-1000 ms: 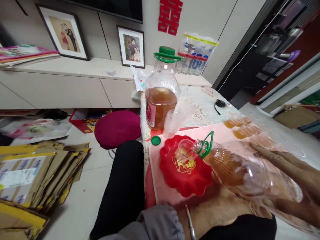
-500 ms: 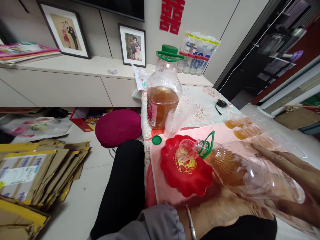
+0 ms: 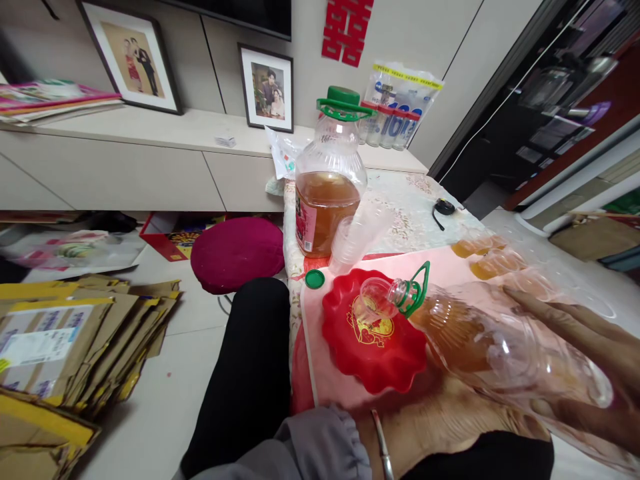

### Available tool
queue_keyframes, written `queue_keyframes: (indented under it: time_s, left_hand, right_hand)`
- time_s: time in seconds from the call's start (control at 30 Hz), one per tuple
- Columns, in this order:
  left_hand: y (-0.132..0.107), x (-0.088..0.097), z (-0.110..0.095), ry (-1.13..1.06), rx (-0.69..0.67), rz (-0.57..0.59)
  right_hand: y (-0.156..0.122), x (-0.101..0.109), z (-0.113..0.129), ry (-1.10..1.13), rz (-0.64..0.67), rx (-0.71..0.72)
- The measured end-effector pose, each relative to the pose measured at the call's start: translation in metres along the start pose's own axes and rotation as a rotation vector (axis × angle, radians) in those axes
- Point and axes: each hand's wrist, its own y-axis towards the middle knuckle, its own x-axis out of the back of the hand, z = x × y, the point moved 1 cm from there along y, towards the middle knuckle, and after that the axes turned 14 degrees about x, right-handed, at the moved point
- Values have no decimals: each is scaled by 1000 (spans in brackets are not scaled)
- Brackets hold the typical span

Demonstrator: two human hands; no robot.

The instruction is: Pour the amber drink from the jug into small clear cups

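Note:
A large clear plastic bottle (image 3: 505, 343) of amber liquid lies tilted over, its open neck and green handle ring to the left. Its mouth reaches to the rim of a clear plastic cup (image 3: 375, 300) on a red wavy-edged plate (image 3: 345, 357). My left hand (image 3: 450, 413), with a silver bangle at the wrist, supports the bottle from the near underside; some of its fingers are hidden. My right hand (image 3: 590, 353) grips the bottle toward its base, fingers over the far side. A green cap (image 3: 315, 279) lies beside the plate.
Behind the plate stands a second, capped bottle (image 3: 327, 200) of amber liquid, next to stacked clear cups (image 3: 350, 243). Cups of amber liquid (image 3: 495, 263) line the right side. A black tape measure (image 3: 444, 207) lies farther back. Flattened cardboard (image 3: 100, 347) and a maroon stool (image 3: 237, 255) are left.
The view has shifted very slightly. Both hands and the tilted bottle hold nearly the same position over the cup.

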Motion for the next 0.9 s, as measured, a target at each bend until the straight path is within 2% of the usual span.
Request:
queue_keyframes:
  time_s: [0.27, 0.6, 0.9]
  left_hand:
    - [-8, -7, -10, -7, 43, 2]
    - [2, -2, 1, -56, -30, 41]
    - [2, 2, 5, -28, 4, 35]
  right_hand:
    - [-2, -1, -2, 10, 0, -1]
    - [1, -1, -1, 14, 2, -1]
    - [4, 2, 0, 2, -1, 7]
